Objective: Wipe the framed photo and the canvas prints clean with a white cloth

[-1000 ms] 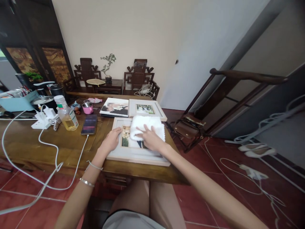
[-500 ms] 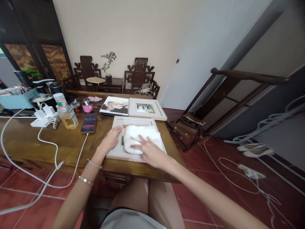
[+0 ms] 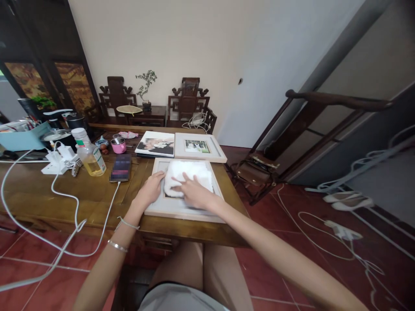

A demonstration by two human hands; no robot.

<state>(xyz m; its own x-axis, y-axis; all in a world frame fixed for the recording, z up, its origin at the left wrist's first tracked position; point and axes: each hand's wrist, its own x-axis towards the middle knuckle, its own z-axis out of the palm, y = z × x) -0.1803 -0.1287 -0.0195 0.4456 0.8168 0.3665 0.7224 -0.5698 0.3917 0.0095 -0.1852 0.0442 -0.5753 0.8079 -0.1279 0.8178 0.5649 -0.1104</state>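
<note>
The picture frame [image 3: 183,214] in front of you lies flat, with pale wooden edges around a light mat. A white cloth [image 3: 178,170], soft and fluffy-looking, is bunched over its middle and covers most of the picture; only a thin dark sliver of it shows along the cloth's near edge.

The frame sits near the right-hand corner of the brown wooden table [image 3: 94,194]. A narrow band of tabletop separates its near edge from the table's front edge, and another strip shows along its right side. On the left, a wider stretch of wood runs to the phone [image 3: 120,167] and its white cable [image 3: 112,203]. Beyond the far edge, a second frame [image 3: 199,149] and a picture panel [image 3: 155,144] lie side by side, close up against yours — whether they touch it, you cannot tell from here.

Your left hand [image 3: 151,188] rests on the frame's left edge, fingers reaching onto the mat; its thumb is hidden, so whether it pinches the rim cannot be told. Your right hand [image 3: 196,193] lies on top of the cloth, fingers spread and pointing left. The cloth is beneath that hand — its left end just beside your left fingertips.
</note>
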